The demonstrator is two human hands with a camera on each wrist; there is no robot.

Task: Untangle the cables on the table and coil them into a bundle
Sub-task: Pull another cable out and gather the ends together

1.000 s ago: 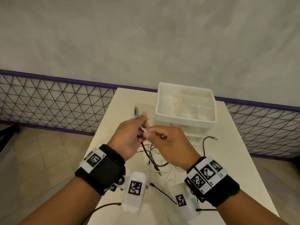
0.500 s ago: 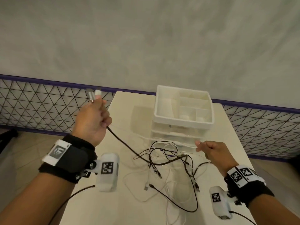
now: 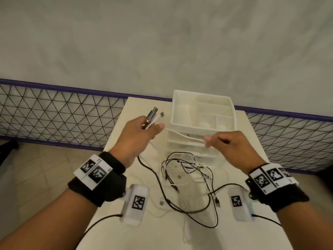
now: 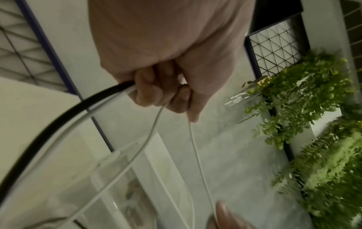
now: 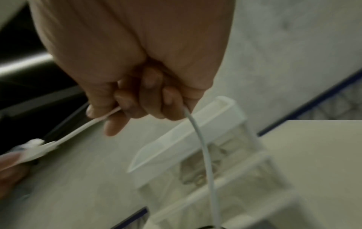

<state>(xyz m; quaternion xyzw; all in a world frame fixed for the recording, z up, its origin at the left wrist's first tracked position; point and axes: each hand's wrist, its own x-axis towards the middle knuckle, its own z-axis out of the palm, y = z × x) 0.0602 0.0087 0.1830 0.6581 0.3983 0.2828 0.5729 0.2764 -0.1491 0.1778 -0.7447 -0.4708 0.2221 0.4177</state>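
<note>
A tangle of black and white cables (image 3: 187, 179) lies on the white table (image 3: 119, 230) in front of me. My left hand (image 3: 142, 130) is raised over the table's far left and grips several cable ends, their plugs (image 3: 153, 114) sticking up past the fingers. A black cable (image 3: 149, 170) and a white cable (image 4: 145, 139) trail down from that fist (image 4: 156, 93). My right hand (image 3: 227, 141) pinches a white cable (image 3: 185, 137) that runs taut across to the left hand; in the right wrist view the same white cable (image 5: 203, 148) drops from the curled fingers (image 5: 137, 100).
A white plastic drawer organiser (image 3: 201, 116) with an open compartment tray stands at the back of the table, right behind the hands. A wire mesh fence (image 3: 54, 114) and a grey wall lie beyond. Green foliage (image 4: 313, 124) shows in the left wrist view.
The hands first pulled far apart; now the left has swung back toward the centre with its plugs, and the right has risen, stretching a white cable between them.
</note>
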